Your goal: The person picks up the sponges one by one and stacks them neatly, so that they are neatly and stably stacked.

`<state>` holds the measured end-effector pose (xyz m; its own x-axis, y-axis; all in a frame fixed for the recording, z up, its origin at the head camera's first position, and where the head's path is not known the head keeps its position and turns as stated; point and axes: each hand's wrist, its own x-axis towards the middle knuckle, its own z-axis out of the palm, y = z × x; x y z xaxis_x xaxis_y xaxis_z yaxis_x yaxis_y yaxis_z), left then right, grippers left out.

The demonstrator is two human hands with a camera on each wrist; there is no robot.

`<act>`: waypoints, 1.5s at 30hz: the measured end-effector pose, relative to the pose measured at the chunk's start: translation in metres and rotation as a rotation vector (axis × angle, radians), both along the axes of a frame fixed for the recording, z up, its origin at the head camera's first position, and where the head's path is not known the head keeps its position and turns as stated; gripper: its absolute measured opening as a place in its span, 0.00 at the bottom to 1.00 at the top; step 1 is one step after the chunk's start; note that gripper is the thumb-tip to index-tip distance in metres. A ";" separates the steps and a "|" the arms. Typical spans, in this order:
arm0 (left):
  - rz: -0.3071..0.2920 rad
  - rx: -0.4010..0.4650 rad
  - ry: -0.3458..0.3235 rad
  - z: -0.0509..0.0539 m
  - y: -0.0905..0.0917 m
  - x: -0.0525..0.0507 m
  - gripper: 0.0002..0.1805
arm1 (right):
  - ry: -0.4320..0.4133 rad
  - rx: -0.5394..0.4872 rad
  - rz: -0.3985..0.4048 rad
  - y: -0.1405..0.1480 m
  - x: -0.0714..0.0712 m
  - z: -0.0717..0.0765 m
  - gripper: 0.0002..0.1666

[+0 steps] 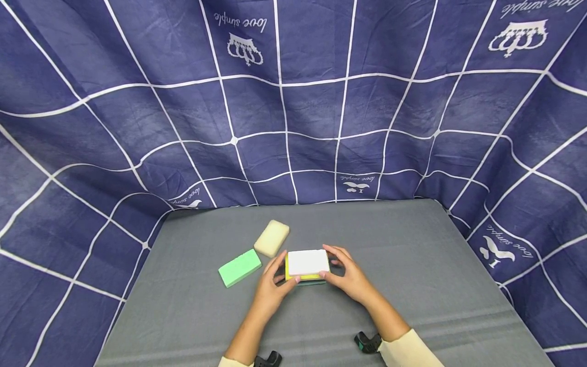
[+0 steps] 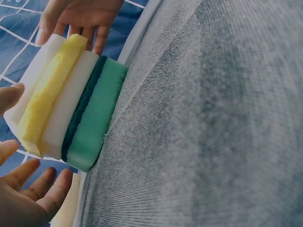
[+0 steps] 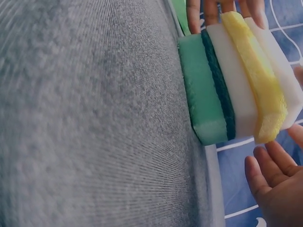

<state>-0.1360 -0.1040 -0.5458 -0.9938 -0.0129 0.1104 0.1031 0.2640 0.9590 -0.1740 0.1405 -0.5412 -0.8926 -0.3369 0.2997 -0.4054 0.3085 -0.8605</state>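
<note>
A stack of sponges stands on the grey table between the two hands. At its base is a green sponge [image 2: 99, 118] with a dark green scouring layer [image 3: 218, 85]. Above that come a white sponge [image 3: 234, 80], a yellow sponge [image 2: 56, 94] and a white top sponge [image 1: 308, 262]. The left hand [image 1: 270, 289] holds the top sponge at its left end, thumb on the near side and forefinger at the far corner. At the right end the right hand [image 1: 352, 279] holds it likewise. Both hands' other fingers are spread beside the stack.
A light green sponge [image 1: 240, 268] lies on the grey cloth-covered table [image 1: 390, 244], left of the stack. Behind it is a cream sponge [image 1: 272, 238], close to the left hand. A blue curtain [image 1: 312, 107] with white lines hangs around the table's back and sides.
</note>
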 end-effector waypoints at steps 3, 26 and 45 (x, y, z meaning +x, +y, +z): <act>0.005 0.013 0.017 0.001 0.000 0.000 0.42 | 0.007 -0.011 -0.003 -0.001 0.000 -0.001 0.37; 0.013 0.031 0.028 0.005 0.001 0.001 0.33 | 0.010 -0.018 -0.021 -0.005 0.003 -0.004 0.34; 0.192 0.037 0.035 0.014 -0.021 -0.001 0.32 | -0.045 0.008 -0.024 -0.002 0.002 0.001 0.36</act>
<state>-0.1365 -0.1253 -0.5321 -0.9683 -0.2063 0.1408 0.0878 0.2467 0.9651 -0.1724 0.1383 -0.5401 -0.9129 -0.3176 0.2564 -0.3589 0.3250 -0.8750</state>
